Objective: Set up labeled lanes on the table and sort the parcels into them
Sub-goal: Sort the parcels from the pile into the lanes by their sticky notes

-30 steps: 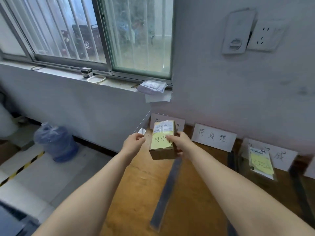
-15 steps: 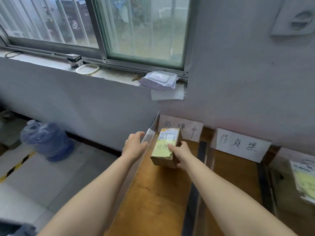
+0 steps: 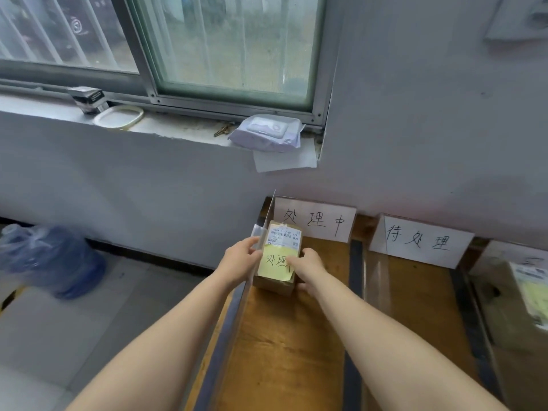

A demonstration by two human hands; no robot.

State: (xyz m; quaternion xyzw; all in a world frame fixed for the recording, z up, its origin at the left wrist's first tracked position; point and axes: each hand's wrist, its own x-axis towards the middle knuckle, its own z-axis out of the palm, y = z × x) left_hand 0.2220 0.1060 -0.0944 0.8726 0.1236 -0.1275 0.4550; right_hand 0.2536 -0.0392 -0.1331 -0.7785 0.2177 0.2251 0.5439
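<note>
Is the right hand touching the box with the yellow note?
Touching. The head view shows the right hand on the box: its thumb lies over the yellow note, and its fingers curl round the box's right side.

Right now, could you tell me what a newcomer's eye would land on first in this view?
Probably the small cardboard parcel with its yellow handwritten note, gripped by the right hand, with the left hand beside it, at the far end of the table's leftmost lane. Just behind it, the 处理中 sign and the 待处理 sign stand against the wall. A pack of wipes sits on the windowsill above.
</note>
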